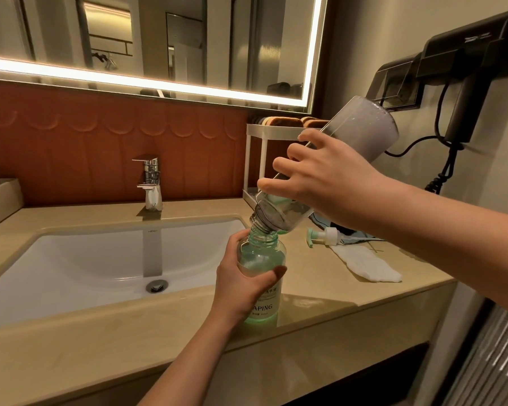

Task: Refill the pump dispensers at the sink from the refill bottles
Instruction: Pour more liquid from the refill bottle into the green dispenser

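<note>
1. Back right of the beige stone counter (71,341): a white rack (261,133); nearer, a white pump head (323,236) lies beside a white folded cloth (367,263).
2. Clear green-tinted dispenser bottle (261,256) stands uncapped near the front edge, right of the white basin (85,259), left hand (241,288) wrapped round it.
3. Right hand (329,177) grasps the big clear refill bottle (361,127), tipped, neck at the dispenser's mouth.

A hair dryer (464,71) hangs beside the mirror (159,39).
</note>
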`<state>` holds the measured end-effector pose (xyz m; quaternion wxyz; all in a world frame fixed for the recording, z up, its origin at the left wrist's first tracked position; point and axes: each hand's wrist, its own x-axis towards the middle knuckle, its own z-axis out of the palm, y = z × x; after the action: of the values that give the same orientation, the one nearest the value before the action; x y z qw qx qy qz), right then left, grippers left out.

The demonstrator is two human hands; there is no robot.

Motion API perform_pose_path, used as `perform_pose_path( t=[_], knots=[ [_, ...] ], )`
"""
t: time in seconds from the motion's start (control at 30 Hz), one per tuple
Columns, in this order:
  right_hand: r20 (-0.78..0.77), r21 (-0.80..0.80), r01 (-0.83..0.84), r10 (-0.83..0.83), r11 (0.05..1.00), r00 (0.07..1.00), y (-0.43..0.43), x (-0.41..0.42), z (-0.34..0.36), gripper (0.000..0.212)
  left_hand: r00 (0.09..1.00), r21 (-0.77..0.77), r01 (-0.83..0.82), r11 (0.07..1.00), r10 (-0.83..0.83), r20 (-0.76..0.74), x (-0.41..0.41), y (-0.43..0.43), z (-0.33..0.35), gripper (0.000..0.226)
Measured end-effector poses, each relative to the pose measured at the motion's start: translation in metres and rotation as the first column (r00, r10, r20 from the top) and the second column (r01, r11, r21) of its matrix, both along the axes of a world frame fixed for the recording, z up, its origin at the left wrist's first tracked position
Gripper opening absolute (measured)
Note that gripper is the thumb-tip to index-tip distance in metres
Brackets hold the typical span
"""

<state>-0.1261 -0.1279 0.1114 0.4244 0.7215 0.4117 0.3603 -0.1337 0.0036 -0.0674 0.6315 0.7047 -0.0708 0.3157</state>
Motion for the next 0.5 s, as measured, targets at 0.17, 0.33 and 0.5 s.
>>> perform_pose_path(
  t=[0.17, 0.33, 0.5],
  knots=[
    [-0.078, 0.063, -0.011, 0.016, 0.998, 0.997, -0.011, 0.005, -0.005, 0.076, 1.0, 0.014, -0.011, 1.0, 0.011, 0.001, 0.0, 0.0, -0.001, 0.07],
    [-0.167, 0.157, 0.019, 0.007, 0.987, 0.986, -0.02, 0.019, -0.011, 0.089, 1.0, 0.022, -0.018, 1.0, 0.018, -0.016, 0.001, 0.0, -0.002, 0.082],
    [-0.305, 0.285, 0.016, 0.075, 0.959, 0.949, -0.026, 0.032, -0.021, 0.097, 0.999, 0.067, -0.015, 0.998, 0.017, -0.042, 0.005, 0.0, 0.0, 0.07]
  ],
)
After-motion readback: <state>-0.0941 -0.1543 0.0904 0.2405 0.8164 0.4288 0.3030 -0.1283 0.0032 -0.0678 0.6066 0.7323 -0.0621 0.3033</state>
